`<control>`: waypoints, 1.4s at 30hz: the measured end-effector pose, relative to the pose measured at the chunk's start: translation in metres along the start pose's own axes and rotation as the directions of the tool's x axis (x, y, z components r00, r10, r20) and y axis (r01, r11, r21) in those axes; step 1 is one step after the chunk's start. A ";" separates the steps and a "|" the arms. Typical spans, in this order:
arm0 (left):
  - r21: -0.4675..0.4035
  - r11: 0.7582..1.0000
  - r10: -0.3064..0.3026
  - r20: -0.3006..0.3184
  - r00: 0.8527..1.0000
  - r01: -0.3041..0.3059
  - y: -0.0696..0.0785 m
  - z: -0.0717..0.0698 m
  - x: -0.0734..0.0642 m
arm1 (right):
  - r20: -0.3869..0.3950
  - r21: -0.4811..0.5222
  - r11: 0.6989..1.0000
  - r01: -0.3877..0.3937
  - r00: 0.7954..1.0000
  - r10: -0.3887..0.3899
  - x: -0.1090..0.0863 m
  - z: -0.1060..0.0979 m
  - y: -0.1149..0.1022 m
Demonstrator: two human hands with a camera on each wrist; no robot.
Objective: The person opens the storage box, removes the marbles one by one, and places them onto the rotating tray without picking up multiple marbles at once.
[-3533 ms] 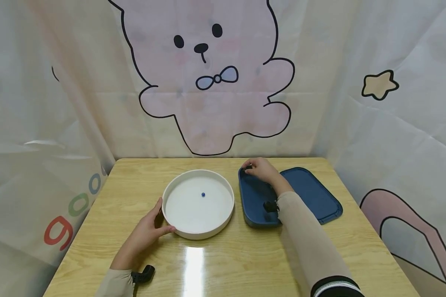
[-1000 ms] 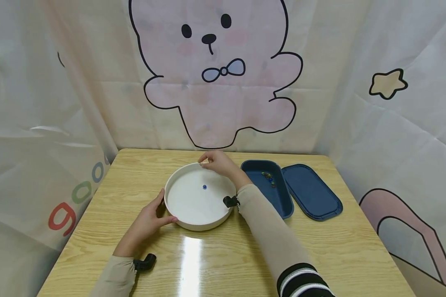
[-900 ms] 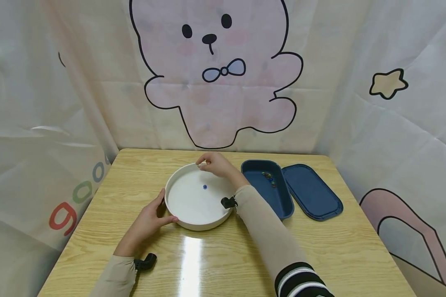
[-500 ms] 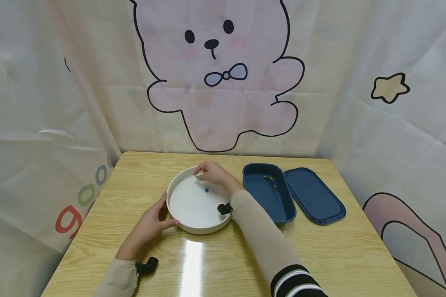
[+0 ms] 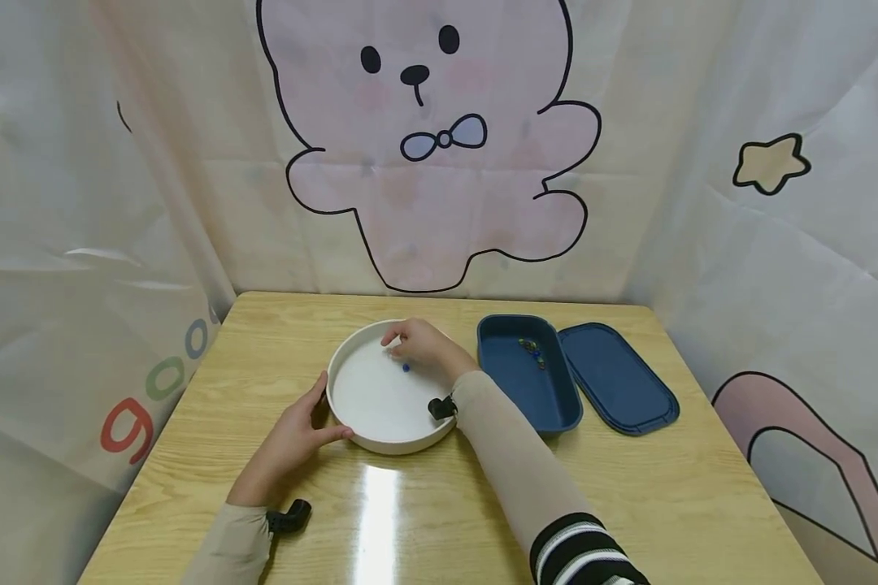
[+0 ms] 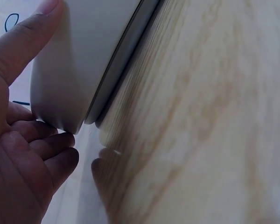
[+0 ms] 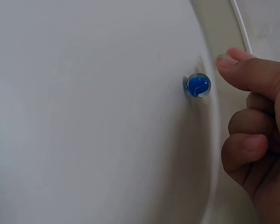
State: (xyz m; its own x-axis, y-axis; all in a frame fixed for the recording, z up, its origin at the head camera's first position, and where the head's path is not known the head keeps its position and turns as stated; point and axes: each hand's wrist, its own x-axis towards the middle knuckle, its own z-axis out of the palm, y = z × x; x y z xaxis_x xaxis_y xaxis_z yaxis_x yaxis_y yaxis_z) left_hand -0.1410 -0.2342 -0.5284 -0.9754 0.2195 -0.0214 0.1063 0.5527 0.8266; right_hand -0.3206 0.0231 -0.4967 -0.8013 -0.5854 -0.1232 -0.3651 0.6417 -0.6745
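A round white tray (image 5: 380, 406) with a low wall stands on the table. My left hand (image 5: 293, 443) grips its left side, thumb at the front rim; in the left wrist view, the curled fingers (image 6: 56, 147) touch the tray's outer wall (image 6: 79, 60). Inside lies a blue glass marble (image 7: 198, 85), which is a small dot in the head view. My right hand (image 5: 428, 345) is over the far part of the tray, just behind that marble. Its thumb and forefinger pinch a small greenish glass marble (image 7: 222, 56), mostly hidden by the fingertips. The other fingers are curled in.
Right of the tray stands a dark blue rectangular box (image 5: 534, 402) with several coloured marbles (image 5: 532, 351) inside. Its flat blue lid (image 5: 622, 382) lies beside it on the wooden table (image 5: 673, 496). A printed curtain (image 5: 439, 227) hangs behind the table.
My right hand has left the blue box, come left over the white tray's far rim with a marble and lowered inside. My left hand keeps its hold on the tray.
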 end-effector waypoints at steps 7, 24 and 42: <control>0.008 1.000 0.000 0.009 1.000 0.000 0.000 -0.001 0.002 | -0.006 -0.016 1.000 -0.002 1.000 0.002 -0.001 -0.005 -0.002; 0.001 1.000 -0.005 0.012 1.000 0.005 0.001 0.000 0.002 | -0.060 -0.058 0.995 0.076 0.995 -0.079 -0.015 -0.045 -0.021; -0.016 1.000 0.020 0.005 1.000 -0.020 0.001 -0.002 0.002 | -0.174 -0.137 0.990 -0.034 0.985 0.010 -0.069 -0.104 -0.005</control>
State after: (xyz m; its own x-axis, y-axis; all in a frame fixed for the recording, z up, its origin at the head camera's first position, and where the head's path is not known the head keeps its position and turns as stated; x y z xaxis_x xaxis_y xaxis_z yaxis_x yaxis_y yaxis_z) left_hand -0.1428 -0.2351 -0.5264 -0.9720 0.2347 -0.0081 0.1223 0.5350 0.8359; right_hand -0.3128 0.1118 -0.4092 -0.8752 -0.4838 -0.0012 -0.3989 0.7231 -0.5638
